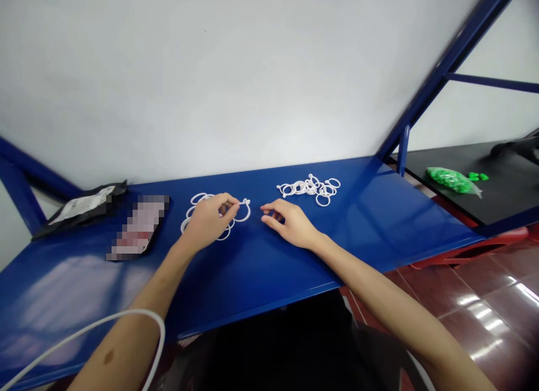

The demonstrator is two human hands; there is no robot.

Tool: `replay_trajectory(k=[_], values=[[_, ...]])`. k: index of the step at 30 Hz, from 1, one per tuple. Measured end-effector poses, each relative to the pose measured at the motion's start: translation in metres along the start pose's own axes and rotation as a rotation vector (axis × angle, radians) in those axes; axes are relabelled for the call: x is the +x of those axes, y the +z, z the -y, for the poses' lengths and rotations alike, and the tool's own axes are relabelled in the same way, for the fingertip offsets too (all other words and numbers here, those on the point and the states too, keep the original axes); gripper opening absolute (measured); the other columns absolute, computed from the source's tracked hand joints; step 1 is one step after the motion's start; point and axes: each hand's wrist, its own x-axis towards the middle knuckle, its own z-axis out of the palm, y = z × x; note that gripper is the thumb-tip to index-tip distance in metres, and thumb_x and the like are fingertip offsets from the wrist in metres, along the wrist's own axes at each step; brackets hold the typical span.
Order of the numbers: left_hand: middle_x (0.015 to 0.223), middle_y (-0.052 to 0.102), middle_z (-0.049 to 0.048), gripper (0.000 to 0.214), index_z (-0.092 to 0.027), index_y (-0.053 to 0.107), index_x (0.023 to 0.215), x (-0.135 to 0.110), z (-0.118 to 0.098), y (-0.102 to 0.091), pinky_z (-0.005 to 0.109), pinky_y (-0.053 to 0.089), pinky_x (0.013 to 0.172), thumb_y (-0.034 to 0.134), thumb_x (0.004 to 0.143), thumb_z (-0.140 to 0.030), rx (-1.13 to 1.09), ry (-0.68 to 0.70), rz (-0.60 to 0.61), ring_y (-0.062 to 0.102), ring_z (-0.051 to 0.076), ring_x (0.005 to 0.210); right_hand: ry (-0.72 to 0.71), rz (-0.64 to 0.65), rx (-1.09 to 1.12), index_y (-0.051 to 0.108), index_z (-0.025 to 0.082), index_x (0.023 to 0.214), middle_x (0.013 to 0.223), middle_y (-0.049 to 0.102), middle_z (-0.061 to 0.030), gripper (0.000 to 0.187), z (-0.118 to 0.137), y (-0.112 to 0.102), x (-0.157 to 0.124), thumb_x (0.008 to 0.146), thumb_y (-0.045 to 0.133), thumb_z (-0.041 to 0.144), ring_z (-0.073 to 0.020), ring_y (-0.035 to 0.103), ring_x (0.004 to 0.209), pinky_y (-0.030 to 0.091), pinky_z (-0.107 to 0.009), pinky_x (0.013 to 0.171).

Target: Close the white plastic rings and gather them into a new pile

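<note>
Between the left hand [210,217] and the right hand [292,222] there is a narrow gap, and a wide strip of blue surface lies from them to the front edge of the table [252,267]. The left thumb and forefinger are pinched together on a white ring [249,214], near its small eyelet; more rings [225,237] lie partly under this hand. The right hand is half open, fingers loosely curled, and nothing shows in its grip. Beyond it lies a pile of rings [310,186], thin, round and smooth, near the back edge. At the left are a black package [84,208] and a flat object [138,228], blurred. The table is glossy, against a pale wall [236,82]; the floor [505,307] has shiny reddish tiles.
</note>
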Motion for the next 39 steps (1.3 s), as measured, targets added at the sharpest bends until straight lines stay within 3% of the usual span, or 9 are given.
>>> replay_trajectory(k=[4,8,14,22,31,39], values=[[0.074,0.068,0.0001,0.014,-0.022,0.066,0.087,-0.009,-0.026,0.021,0.029,0.047,0.069,0.056,0.090,-0.032,-0.040,0.042,-0.019,0.058,0.016,0.066,0.101,0.022,0.164,0.071,0.019,0.102,0.088,0.073,-0.0022,0.018,0.008,0.006,-0.001,0.098,0.060,0.033,-0.0136,0.064,0.071,0.049,-0.026,0.068],[0.078,0.070,0.0006,0.015,-0.022,0.065,0.086,-0.014,-0.036,0.031,0.029,0.048,0.070,0.058,0.090,-0.035,-0.102,0.025,-0.025,0.061,0.017,0.070,0.168,-0.039,0.236,0.071,0.020,0.101,0.082,0.073,-0.0006,0.020,0.002,0.004,0.000,0.099,0.056,0.033,-0.0127,0.064,0.066,0.048,-0.024,0.066],[0.077,0.071,-0.0012,0.014,-0.023,0.065,0.089,-0.014,-0.031,0.035,0.028,0.047,0.067,0.061,0.089,-0.036,-0.303,-0.091,0.050,0.064,0.016,0.068,0.090,-0.043,0.187,0.071,0.020,0.096,0.083,0.072,-0.0005,0.019,-0.001,0.003,-0.001,0.099,0.057,0.032,-0.0125,0.063,0.067,0.048,-0.024,0.068],[0.065,0.066,-0.0045,0.012,-0.023,0.058,0.077,-0.021,-0.033,0.043,0.026,0.043,0.061,0.060,0.088,-0.027,-0.266,-0.025,0.094,0.056,0.013,0.057,-0.032,0.079,0.042,0.067,0.020,0.092,0.084,0.071,-0.0018,0.022,-0.002,0.000,-0.006,0.103,0.050,0.030,-0.0147,0.066,0.076,0.048,-0.025,0.074],[0.078,0.071,-0.0021,0.013,-0.024,0.059,0.077,-0.022,-0.021,0.045,0.027,0.046,0.070,0.056,0.089,-0.022,-0.176,0.108,0.139,0.063,0.016,0.069,-0.166,0.190,-0.239,0.065,0.020,0.096,0.088,0.070,-0.0051,0.027,-0.006,-0.002,-0.011,0.106,0.044,0.033,-0.0177,0.063,0.078,0.045,-0.026,0.071],[0.089,0.073,0.0001,0.009,-0.025,0.065,0.094,-0.014,-0.015,0.040,0.030,0.049,0.078,0.059,0.093,-0.033,-0.121,0.104,0.157,0.067,0.019,0.081,-0.077,0.084,-0.153,0.068,0.021,0.098,0.096,0.074,-0.0032,0.017,-0.006,0.002,-0.003,0.103,0.054,0.029,-0.0161,0.067,0.084,0.046,-0.026,0.077]])
